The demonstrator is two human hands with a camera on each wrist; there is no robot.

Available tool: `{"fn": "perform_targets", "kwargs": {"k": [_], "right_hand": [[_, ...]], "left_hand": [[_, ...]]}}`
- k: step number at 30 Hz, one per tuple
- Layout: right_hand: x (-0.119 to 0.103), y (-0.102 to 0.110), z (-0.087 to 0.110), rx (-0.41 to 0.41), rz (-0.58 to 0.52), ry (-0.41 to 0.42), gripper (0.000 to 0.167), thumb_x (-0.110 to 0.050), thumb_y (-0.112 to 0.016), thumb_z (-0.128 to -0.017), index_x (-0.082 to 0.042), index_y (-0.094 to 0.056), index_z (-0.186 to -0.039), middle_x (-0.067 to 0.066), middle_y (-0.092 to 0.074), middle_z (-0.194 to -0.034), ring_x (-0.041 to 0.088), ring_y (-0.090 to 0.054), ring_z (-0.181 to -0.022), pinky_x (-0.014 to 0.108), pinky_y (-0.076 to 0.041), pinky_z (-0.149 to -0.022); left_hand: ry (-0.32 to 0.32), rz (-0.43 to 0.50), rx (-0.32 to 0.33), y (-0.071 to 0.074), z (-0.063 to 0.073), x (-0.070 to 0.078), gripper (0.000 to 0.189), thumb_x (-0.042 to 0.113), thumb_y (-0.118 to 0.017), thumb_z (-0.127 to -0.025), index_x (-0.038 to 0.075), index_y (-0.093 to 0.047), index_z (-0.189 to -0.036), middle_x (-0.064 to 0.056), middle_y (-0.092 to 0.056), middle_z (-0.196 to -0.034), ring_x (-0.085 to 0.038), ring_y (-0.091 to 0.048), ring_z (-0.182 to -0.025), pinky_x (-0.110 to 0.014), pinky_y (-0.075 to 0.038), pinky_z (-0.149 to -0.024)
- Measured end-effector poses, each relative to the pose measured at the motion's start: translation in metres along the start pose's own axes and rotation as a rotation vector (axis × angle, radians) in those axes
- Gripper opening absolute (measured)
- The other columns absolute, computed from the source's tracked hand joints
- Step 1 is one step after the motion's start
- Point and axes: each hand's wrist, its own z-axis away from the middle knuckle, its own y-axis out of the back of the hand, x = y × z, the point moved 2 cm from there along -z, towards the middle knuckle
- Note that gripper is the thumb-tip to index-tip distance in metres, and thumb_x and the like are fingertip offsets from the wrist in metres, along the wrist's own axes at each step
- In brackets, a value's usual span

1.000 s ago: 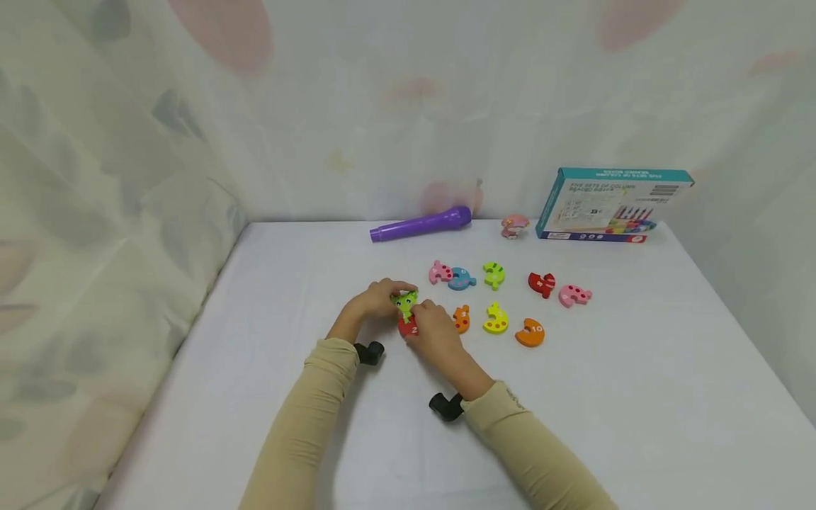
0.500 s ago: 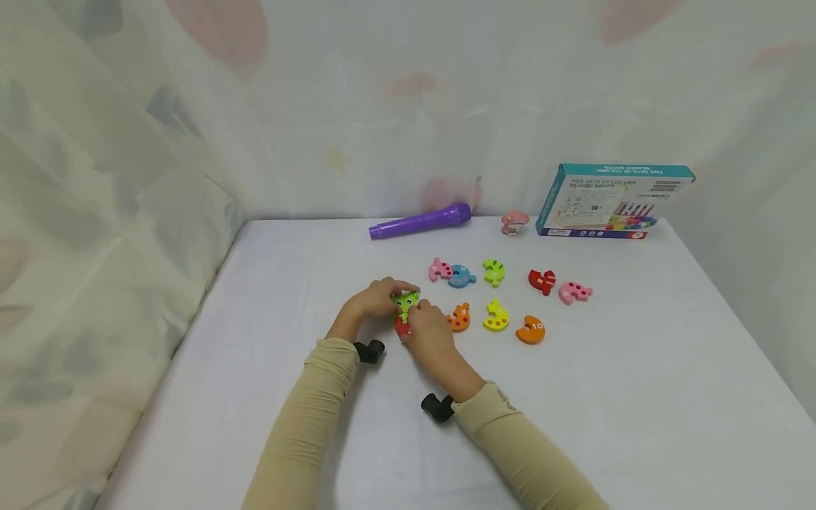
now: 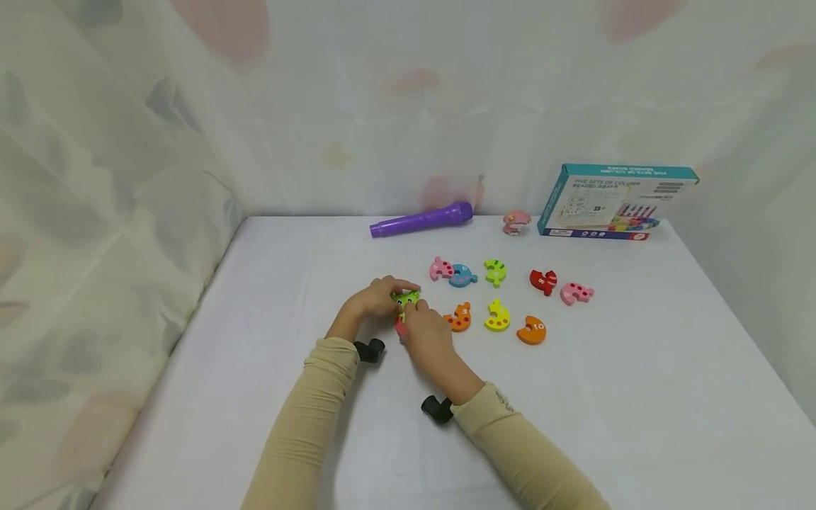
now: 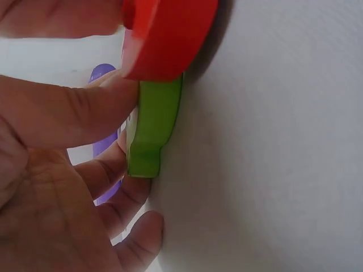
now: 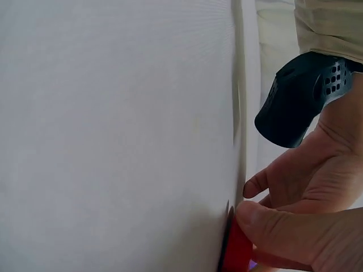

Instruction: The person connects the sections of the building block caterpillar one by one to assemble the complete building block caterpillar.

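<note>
Right hand (image 3: 430, 336) has shifted slightly left since one second ago, leaving more of the orange piece (image 3: 457, 324) exposed just to its right and covering more of the red piece (image 4: 170, 39). Left hand (image 3: 382, 296) is partly closed, pinching the green piece (image 4: 156, 107), thumb on its face and fingers around its far end. Right hand is nearly closed, its thumb and fingers gripping the red piece. Head view: green piece has an eyed face, lying left of the orange piece and nearer than the purple microphone (image 3: 421, 222). Left-wrist view adds the side edges, red meeting green, which the right fingers mostly mask from above; whether the two interlock cannot be told. Right-wrist view shows the thumb against the red edge, close to the white tabletop (image 3: 274, 297).
</note>
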Motion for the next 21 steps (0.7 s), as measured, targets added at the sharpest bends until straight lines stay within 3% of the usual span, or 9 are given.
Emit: {"fn": "perform_targets", "kwargs": {"k": [7, 15, 21], "right_hand": [[0.011, 0.003, 0.004, -0.008, -0.013, 0.044, 0.050, -0.036, -0.074, -0.076, -0.009, -0.061, -0.116, 0.008, -0.055, -0.108, 0.022, -0.056, -0.085, 0.036, -0.052, -0.067], [0.059, 0.028, 0.008, 0.013, -0.086, -0.022, 0.053, -0.030, -0.073, -0.078, -0.012, -0.057, -0.124, 0.009, -0.051, -0.127, 0.027, -0.050, -0.109, 0.042, -0.050, -0.081], [0.088, 0.024, 0.004, -0.090, -0.038, -0.055, 0.059, -0.032, -0.074, -0.076, -0.007, -0.055, -0.125, 0.013, -0.049, -0.130, 0.032, -0.047, -0.110, 0.045, -0.046, -0.087]], "left_hand": [[0.006, 0.027, 0.029, -0.002, 0.001, -0.003, 0.056, 0.001, -0.061, -0.079, 0.022, -0.055, -0.130, -0.014, -0.053, -0.118, -0.030, -0.044, -0.111, -0.045, -0.036, -0.094], [0.006, 0.071, 0.062, -0.003, 0.005, -0.003, 0.050, 0.004, -0.062, -0.081, 0.018, -0.056, -0.128, -0.012, -0.053, -0.117, -0.028, -0.045, -0.111, -0.045, -0.036, -0.097], [-0.028, 0.076, 0.063, -0.005, 0.003, -0.005, 0.049, 0.002, -0.062, -0.081, 0.016, -0.056, -0.128, -0.012, -0.053, -0.115, -0.028, -0.045, -0.109, -0.044, -0.036, -0.095]]}}
